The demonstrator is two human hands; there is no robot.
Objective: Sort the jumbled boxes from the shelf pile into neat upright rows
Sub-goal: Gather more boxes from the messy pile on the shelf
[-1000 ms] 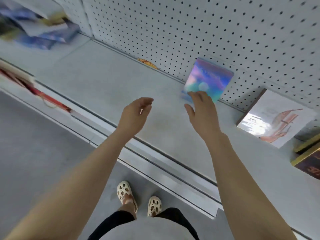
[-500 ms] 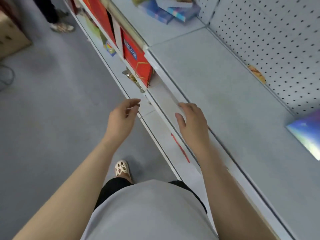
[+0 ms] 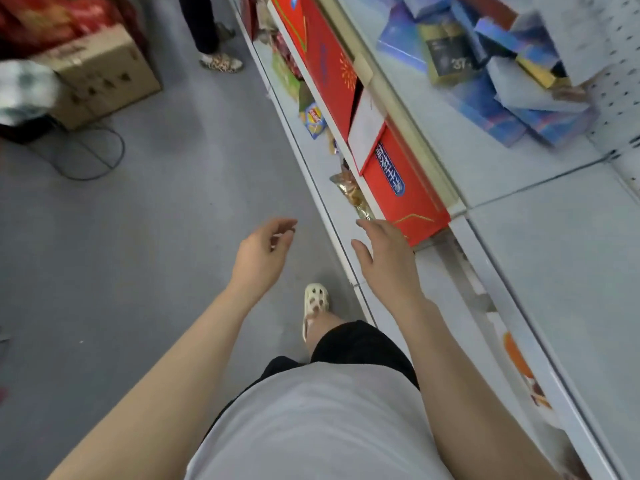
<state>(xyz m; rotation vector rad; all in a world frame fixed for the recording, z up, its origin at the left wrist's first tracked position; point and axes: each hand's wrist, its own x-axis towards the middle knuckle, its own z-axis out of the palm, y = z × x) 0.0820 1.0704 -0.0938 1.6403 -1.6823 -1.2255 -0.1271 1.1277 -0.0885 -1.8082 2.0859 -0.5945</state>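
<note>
Both hands empty: left hand (image 3: 260,255) loosely curled over the grey floor (image 3: 104,289), right hand (image 3: 384,259) with fingers spread and relaxed, hovering by the lower shelf edge, just short of a red box (image 3: 403,188) standing there. Beyond, on the upper shelf (image 3: 554,244), jumbled pile of boxes (image 3: 491,74), blue, white and dark, tilted and overlapping against the pegboard. Far left, cardboard carton (image 3: 100,74) on the floor

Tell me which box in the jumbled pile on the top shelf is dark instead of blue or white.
The dark box with the gold border, marked 37, near the pile's left side. The others around it are blue or whitish.
</note>
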